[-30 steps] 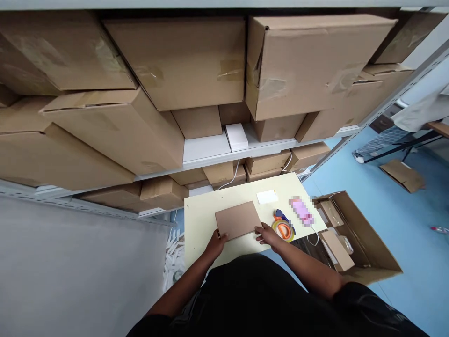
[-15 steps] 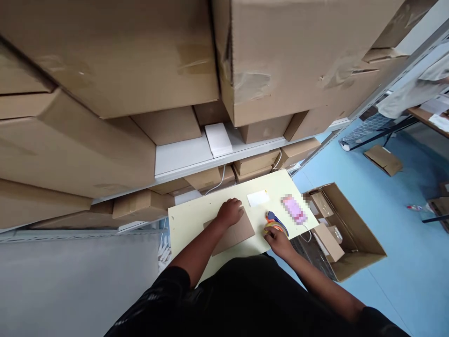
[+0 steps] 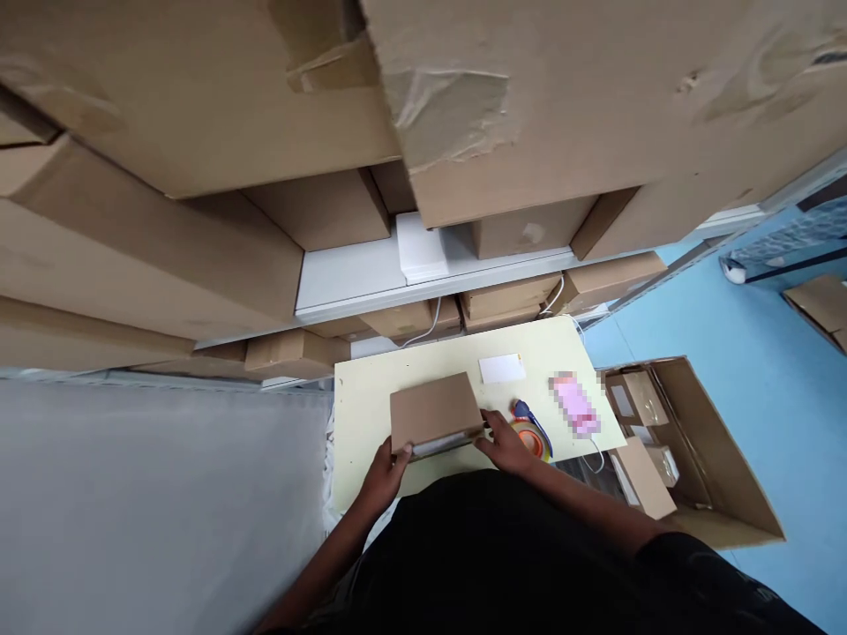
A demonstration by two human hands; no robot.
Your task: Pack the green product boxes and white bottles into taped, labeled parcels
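Between my two hands is a brown cardboard box (image 3: 433,407), above the pale yellow table (image 3: 363,379), with a white label strip on the side that faces me. My left hand (image 3: 385,476) grips its near left corner, thumb on the edge. At the right end, my right hand (image 3: 504,444) has its fingers closed on the box's edge. Just beyond the right hand lies a tape dispenser (image 3: 531,432) with a blue handle and an orange-cored roll. A white card (image 3: 501,368) lies flat behind the box. Whether the box's underside touches the table is hidden.
A pink, pixelated item (image 3: 574,404) with a white cable lies at the table's right. An open carton (image 3: 724,459) holding several small boxes stands on the blue floor beside it. Shelves (image 3: 350,282) of large cartons, with a white stack (image 3: 420,249), rise behind the table.
The box has been turned and now shows its labelled side. My left hand went from its top to its near left corner. My right hand left the tape dispenser and took the right end.
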